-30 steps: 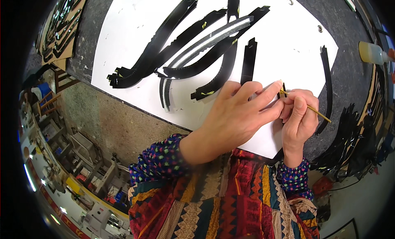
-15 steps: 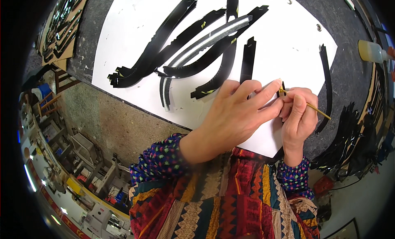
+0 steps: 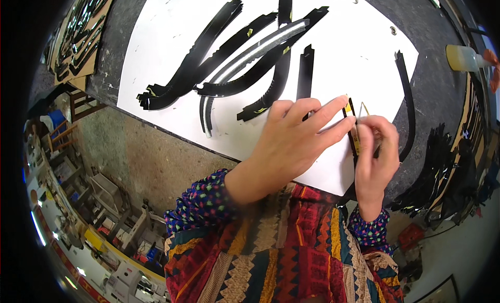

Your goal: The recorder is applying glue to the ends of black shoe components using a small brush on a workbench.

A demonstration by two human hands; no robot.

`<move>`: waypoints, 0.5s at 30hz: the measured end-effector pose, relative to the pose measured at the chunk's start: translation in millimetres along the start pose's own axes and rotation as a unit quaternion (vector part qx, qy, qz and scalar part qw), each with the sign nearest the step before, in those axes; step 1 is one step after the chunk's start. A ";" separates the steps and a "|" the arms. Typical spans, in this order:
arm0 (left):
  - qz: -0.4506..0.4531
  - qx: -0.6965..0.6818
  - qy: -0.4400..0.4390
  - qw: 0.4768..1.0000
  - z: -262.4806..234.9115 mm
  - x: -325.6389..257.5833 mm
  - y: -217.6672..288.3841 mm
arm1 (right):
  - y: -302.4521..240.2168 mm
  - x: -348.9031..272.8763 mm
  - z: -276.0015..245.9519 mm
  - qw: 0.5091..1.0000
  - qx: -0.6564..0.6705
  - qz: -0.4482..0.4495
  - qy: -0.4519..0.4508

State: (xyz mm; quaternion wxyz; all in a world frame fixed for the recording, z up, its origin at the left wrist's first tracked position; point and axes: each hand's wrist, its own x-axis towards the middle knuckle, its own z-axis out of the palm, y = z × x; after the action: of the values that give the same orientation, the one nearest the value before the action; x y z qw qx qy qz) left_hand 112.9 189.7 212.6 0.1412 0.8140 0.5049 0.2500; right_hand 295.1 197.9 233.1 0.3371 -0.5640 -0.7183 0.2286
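A dark grey tabletop (image 3: pixel 429 105) stretched across the upper frame. Below its edge, left of centre, lay a mottled brown floor (image 3: pixel 146 167), with a brown wooden frame (image 3: pixel 86 102) at its upper left. The lower left was crowded — grey metal stands (image 3: pixel 107 191), a pale machine (image 3: pixel 125 274), a glaring tube light (image 3: pixel 38 228). A plain, pale grey surface (image 3: pixel 463 235) — wall or floor, unclear — filled the lower right.

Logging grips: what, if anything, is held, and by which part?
Left hand touches a narrow black strip near its far end, no grasp visible; right hand is blurred, its hold unclear.
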 end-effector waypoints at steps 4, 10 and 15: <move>0.001 -0.003 0.005 1.000 -2.0 -2.0 -1.2 | 3.1 -2.2 1.2 0.998 -0.053 -0.042 -0.017; -0.063 -0.079 -0.006 0.995 -0.5 -2.9 2.6 | 4.9 0.0 3.1 0.997 -0.056 -0.059 0.002; -0.066 -0.079 0.024 0.994 1.6 -3.0 7.0 | 15.7 2.0 -0.1 0.991 -0.116 -0.022 0.057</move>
State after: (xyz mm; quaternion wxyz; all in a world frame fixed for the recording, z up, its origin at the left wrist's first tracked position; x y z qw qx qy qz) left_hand 117.9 183.9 213.9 0.2087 0.7592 0.5392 0.2988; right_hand 305.1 204.0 222.5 0.3147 -0.5959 -0.7315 0.1034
